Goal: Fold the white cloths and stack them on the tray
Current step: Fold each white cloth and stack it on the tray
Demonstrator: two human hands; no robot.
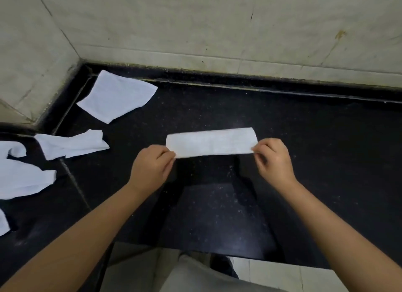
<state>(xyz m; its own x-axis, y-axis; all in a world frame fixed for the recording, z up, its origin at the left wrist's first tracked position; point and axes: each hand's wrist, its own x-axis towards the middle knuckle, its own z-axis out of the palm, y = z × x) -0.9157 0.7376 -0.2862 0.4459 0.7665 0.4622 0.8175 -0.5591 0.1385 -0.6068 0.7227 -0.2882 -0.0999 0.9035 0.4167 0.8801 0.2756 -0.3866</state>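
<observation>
A white cloth folded into a long narrow strip (211,142) lies stretched across the black counter (315,139) in the middle. My left hand (152,165) pinches its near left corner and my right hand (273,159) pinches its near right corner. A flat unfolded white cloth (117,96) rests at the back left near the wall corner. A crumpled white cloth (69,145) lies left of the strip. More rumpled white cloths (21,176) spread at the far left edge. No tray is visible.
Pale tiled walls (217,24) close the counter at the back and left. The counter's front edge runs just before my legs, with light floor tiles (282,276) below. A seam (71,176) divides the counter on the left.
</observation>
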